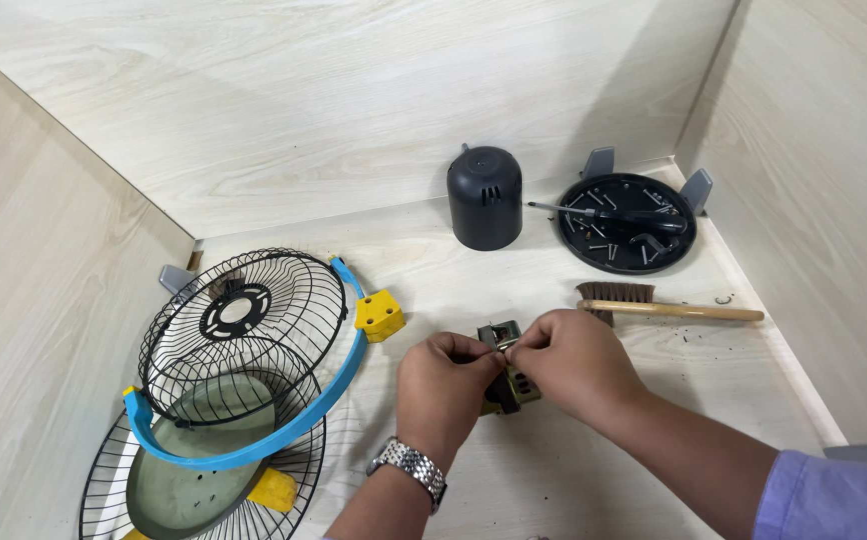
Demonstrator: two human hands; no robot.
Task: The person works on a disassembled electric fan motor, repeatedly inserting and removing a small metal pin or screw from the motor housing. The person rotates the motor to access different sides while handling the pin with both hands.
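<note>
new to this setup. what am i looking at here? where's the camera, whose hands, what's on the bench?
There is no machine here: a person works with two bare hands, and the single picture comes from a camera worn on their head, looking down. The left hand, with a metal wristwatch, and the right hand together pinch a small metal motor-like part just above the pale wooden surface. To the left lie two black wire fan guards, one with a blue rim band and yellow clips. At the back stand a dark cylindrical cover and a round black tray holding screws and a screwdriver. A wooden-handled brush lies beside the hands.
</note>
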